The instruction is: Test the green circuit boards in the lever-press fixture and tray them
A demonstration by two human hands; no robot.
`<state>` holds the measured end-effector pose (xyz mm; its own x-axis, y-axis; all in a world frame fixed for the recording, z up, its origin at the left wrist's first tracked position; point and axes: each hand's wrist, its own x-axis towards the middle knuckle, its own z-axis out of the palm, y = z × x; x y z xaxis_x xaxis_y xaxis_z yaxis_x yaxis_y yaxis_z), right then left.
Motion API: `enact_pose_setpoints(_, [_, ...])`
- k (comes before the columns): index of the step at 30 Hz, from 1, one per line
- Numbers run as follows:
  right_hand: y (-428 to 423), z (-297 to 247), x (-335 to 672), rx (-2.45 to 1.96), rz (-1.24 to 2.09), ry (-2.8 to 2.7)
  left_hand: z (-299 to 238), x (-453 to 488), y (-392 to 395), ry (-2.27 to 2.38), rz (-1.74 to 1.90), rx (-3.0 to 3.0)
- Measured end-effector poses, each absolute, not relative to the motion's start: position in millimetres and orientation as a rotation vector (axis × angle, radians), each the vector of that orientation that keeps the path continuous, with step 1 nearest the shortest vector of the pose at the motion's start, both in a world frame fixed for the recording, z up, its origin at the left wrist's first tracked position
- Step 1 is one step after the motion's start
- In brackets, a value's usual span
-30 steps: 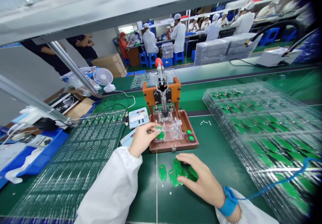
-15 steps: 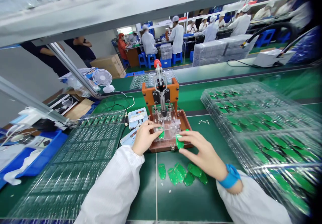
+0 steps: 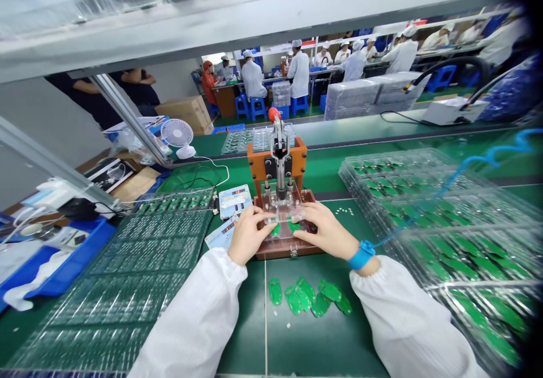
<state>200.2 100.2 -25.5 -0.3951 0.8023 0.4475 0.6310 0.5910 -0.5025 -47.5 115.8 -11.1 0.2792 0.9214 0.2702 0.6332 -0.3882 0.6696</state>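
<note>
My left hand (image 3: 248, 232) is at the left front of a clamp test fixture (image 3: 276, 160), its thumb and fingers closed at a small green circuit board (image 3: 275, 230). At the fixture's right side my right hand (image 3: 326, 232), with a blue wrist strap (image 3: 362, 254), closes its thumb and fingers on another green circuit board (image 3: 294, 227). Both boards lie at the clear plate under the toggle clamp, whose red-tipped lever stands upright. My fingers partly hide them. Several loose green boards (image 3: 320, 304) lie on the green mat in front of the fixture's brown base (image 3: 275, 250).
Clear trays of green boards (image 3: 445, 248) are stacked at the right; another clear tray (image 3: 127, 276) lies left. Two small digital meters (image 3: 235, 200) sit beside the fixture. A white fan (image 3: 177, 134) stands behind. A coiled blue cord (image 3: 462, 166) runs right from my wrist strap. An overhead shelf crosses above.
My right hand has moved left and forward, bringing its circuit board into the fixture. My left hand stays at its board. The view has shifted slightly.
</note>
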Motion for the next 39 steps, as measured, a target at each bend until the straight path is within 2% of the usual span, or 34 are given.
enact_pose_setpoints(8, [91, -27, 199, -1.148, 0.302, -2.147, -31, -51, 83, 1.291, 1.474, 2.018])
enact_pose_setpoints(18, [84, -16, 200, -1.132, 0.254, -1.990, -34, -22, 35, 0.880, 1.419, 2.384])
enact_pose_setpoints(25, [146, 66, 212, -1.148, 0.160, -1.568, -47, -11, 28, 0.592, 1.120, 2.625])
enact_pose_setpoints(29, [205, 126, 193, -1.055, 0.243, -1.557, -56, -15, 31, 0.605, 0.878, 2.687])
enact_pose_setpoints(33, [241, 175, 168, -1.049, 0.466, -1.680, -61, -18, 33, 0.615, 0.830, 2.707])
enact_pose_setpoints(36, [229, 200, 155, -0.899, 0.569, -1.723, -62, -17, 33, 0.631, 0.827, 2.715])
enact_pose_setpoints(39, [180, 208, 147, -0.703, 0.320, -1.704, -62, -16, 33, 0.647, 0.797, 2.716])
